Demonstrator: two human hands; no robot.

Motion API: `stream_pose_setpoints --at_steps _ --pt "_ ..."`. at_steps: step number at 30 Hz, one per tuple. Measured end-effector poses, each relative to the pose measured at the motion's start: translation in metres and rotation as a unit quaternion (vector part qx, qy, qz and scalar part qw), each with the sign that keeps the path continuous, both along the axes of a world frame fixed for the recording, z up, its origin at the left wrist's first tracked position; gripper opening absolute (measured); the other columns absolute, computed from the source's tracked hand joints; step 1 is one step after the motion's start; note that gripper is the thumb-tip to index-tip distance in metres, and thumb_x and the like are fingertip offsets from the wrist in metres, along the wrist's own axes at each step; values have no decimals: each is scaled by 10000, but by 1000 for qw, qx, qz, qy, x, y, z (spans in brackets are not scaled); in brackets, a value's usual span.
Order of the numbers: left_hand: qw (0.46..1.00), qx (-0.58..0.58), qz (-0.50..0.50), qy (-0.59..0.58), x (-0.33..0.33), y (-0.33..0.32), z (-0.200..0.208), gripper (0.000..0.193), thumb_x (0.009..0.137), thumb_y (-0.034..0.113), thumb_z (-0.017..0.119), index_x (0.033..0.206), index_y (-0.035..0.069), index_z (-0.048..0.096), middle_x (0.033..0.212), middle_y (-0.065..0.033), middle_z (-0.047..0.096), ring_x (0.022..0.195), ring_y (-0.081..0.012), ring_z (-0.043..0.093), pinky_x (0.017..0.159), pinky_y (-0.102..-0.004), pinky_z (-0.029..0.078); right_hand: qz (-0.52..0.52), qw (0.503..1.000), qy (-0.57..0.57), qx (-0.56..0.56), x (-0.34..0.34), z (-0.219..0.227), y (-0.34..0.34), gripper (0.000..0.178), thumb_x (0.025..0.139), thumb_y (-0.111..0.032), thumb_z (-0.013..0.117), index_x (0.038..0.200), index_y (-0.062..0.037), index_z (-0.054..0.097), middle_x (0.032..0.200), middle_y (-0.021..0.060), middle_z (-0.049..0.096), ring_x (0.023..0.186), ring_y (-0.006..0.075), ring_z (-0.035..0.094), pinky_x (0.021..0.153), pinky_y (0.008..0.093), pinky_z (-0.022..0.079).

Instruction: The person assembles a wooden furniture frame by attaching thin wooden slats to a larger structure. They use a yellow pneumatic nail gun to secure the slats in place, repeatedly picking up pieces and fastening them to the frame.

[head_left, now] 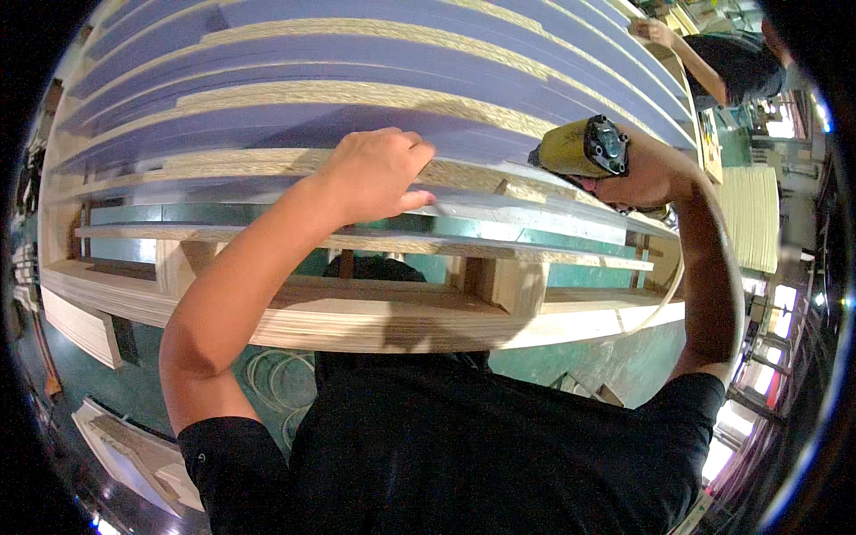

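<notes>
Several loops of pale hose (252, 383) lay before the wooden frame (312, 328). Over it, the left hand (379, 172) curled, its grip unclear; the right hand (651, 169) grasped a yellow power tool (569, 150), hiding the frame's right part. Beyond its far right corner stood a co-worker (727, 67).

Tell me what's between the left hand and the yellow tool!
In the head view, part of a pale wooden strip lies between the left hand and yellow tool.
</notes>
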State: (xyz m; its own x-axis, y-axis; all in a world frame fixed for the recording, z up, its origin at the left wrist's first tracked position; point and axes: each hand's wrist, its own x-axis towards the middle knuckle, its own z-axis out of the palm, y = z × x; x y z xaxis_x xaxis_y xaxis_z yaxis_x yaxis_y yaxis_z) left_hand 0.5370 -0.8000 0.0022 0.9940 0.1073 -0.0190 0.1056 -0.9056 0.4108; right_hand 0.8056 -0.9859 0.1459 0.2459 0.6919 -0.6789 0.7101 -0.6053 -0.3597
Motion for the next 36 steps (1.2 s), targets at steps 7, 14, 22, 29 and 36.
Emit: stream_pose_setpoints --at_steps 7,14,22,29,36 --pt "962 183 152 -133 -135 184 5 697 724 401 844 1308 101 608 1304 -151 633 1255 -376 558 1103 -518 377 160 984 -51 50 -77 13 147 644 723 -178 856 1281 -29 572 1118 138 704 1038 261 669 957 382 520" --pt "971 102 212 29 -173 278 -25 660 698 332 841 1310 200 632 1292 -71 666 1231 -280 595 1133 -509 344 172 984 15 40 -196 -10 300 509 829 -263 811 1232 -32 604 769 62 703 570 113 633 560 299 538" --pt "983 89 158 6 -170 272 -28 416 767 261 821 1169 266 710 1002 -65 743 998 -293 683 966 -500 435 219 973 68 39 -237 -34 366 387 810 -212 751 1138 -28 657 708 48 673 546 120 607 530 295 496" --pt "982 97 163 -8 -170 271 -27 410 759 312 830 1140 210 718 1061 -77 738 1010 -291 687 929 -476 474 198 976 76 52 -227 -36 358 376 814 -249 774 1103 -28 680 745 46 695 572 117 628 551 292 511" --pt "980 57 184 52 -162 272 -26 523 685 376 839 1124 130 698 1079 -102 721 1063 -332 656 938 -477 480 116 992 41 -4 -115 -39 260 358 818 -206 768 1115 -43 653 788 44 677 597 124 613 549 302 515"
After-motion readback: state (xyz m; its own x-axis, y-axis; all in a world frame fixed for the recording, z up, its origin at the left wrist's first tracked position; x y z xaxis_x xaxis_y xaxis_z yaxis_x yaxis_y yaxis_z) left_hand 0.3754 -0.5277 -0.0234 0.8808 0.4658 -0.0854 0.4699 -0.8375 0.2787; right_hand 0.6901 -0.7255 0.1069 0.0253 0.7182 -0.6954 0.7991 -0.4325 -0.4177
